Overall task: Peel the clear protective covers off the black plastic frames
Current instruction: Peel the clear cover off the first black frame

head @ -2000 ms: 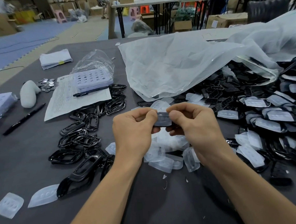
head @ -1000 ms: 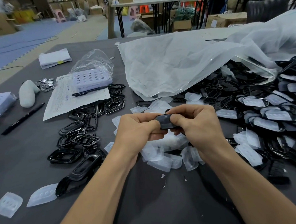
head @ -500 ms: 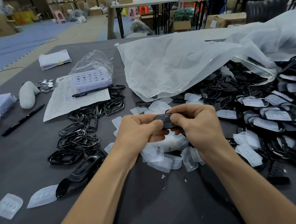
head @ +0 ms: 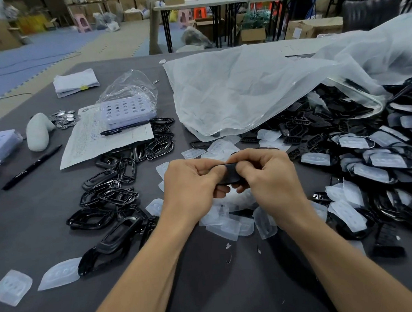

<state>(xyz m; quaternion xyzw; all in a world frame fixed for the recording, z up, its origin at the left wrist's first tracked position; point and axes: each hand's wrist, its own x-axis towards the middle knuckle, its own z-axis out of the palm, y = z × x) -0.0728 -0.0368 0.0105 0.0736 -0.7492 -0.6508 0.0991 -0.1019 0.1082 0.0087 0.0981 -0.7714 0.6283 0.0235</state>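
Both hands meet above the middle of the grey table [head: 32, 231] and pinch one black plastic frame [head: 230, 172] between them. My left hand [head: 190, 187] grips its left end with curled fingers, my right hand [head: 270, 176] its right end. I cannot tell whether a cover is on this frame. Peeled clear covers [head: 230, 226] lie heaped under the hands. Bare black frames [head: 107, 196] lie piled to the left. A large heap of frames with clear covers [head: 372, 161] fills the right.
A big translucent plastic bag [head: 256, 86] lies behind the hands. At the left are a printed sheet [head: 89, 140], a lilac tray in a bag [head: 128, 109], two pens [head: 31, 167], coins [head: 63, 119] and loose covers [head: 58, 274] near the front edge.
Two seconds ago the hands held the piece with its clear cover facing me. Now its dark side shows between the fingers, and both hands have sunk slightly toward the table.
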